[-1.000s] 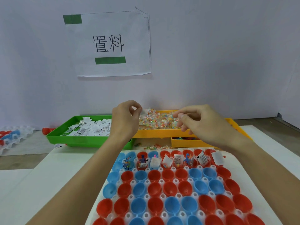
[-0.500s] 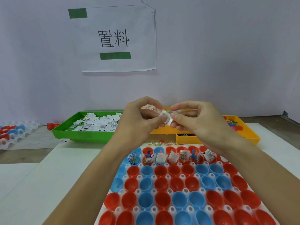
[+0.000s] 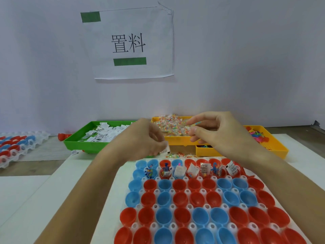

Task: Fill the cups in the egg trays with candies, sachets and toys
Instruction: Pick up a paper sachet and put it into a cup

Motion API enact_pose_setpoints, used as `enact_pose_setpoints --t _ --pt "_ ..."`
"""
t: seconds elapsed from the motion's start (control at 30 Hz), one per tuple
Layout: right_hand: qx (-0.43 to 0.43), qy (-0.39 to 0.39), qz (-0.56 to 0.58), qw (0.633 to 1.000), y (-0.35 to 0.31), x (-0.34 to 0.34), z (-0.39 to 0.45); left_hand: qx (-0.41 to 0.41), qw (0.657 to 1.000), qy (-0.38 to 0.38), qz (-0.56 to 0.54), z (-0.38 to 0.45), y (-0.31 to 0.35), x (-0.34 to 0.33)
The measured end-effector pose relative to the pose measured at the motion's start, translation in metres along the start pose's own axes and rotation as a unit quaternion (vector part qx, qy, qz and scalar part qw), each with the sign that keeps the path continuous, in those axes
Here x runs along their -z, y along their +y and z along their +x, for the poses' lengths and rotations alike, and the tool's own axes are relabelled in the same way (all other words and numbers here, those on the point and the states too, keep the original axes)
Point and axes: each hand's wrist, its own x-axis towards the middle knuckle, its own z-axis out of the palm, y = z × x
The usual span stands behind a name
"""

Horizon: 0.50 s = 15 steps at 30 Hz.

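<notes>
Our hands have drawn apart since half a second ago, when they met over one sachet. Now our left hand (image 3: 146, 138) hangs over the far edge of the egg tray (image 3: 177, 191), its grip closed round a white sachet (image 3: 166, 150) that pokes out below the fingers. Our right hand (image 3: 216, 129) hovers by the yellow candy tray (image 3: 177, 139), grip pinched on a clear candy packet (image 3: 190, 126). Sachets and toys already fill the tray's second row of cups (image 3: 204, 170); nearer cups hold nothing. A green sachet tray (image 3: 77, 143) sits left on the desk (image 3: 35, 199).
</notes>
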Motion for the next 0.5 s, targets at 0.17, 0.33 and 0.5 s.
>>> enact_pose_setpoints --t 0.17,0.33,0.5 --pt "0.015 -0.004 -0.031 0.999 0.001 0.000 0.000 0.056 0.981 -0.074 0.170 0.000 -0.014 -0.003" --pt "0.023 -0.001 -0.053 0.998 0.002 0.000 0.000 0.091 0.974 -0.072 0.195 0.000 -0.019 -0.009" --pt "0.023 0.006 -0.065 0.998 0.002 0.003 0.001 0.119 0.971 -0.073 0.193 0.003 -0.017 -0.018"
